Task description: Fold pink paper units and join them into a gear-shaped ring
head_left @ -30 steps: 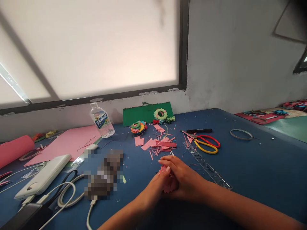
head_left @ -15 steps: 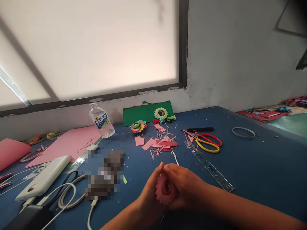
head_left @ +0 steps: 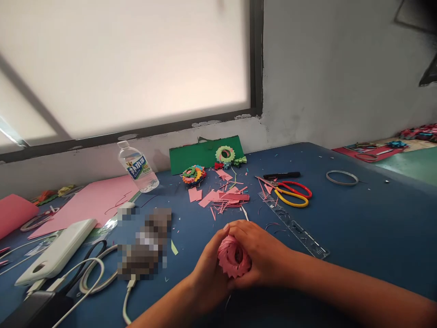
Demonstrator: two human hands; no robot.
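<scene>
Both my hands are closed round a pink paper rosette (head_left: 233,258) with a jagged rim and a hole in its middle, held just above the blue table (head_left: 358,228). My left hand (head_left: 209,269) cups its left side with the thumb up along its top. My right hand (head_left: 259,255) wraps its right side, fingers curled over the top. Pink paper scraps (head_left: 223,199) lie just beyond my hands.
Red and yellow scissors (head_left: 290,193), a black pen (head_left: 282,175), a clear ruler (head_left: 295,225) and a tape ring (head_left: 342,177) lie to the right. A water bottle (head_left: 136,166), pink sheets (head_left: 88,202), a white power bank (head_left: 54,255), cables and finished coloured rosettes (head_left: 193,175) lie left and behind.
The pink rosette has turned in my hands so its open face and jagged rim now show. My left thumb has moved up along its top; the view has tilted slightly.
</scene>
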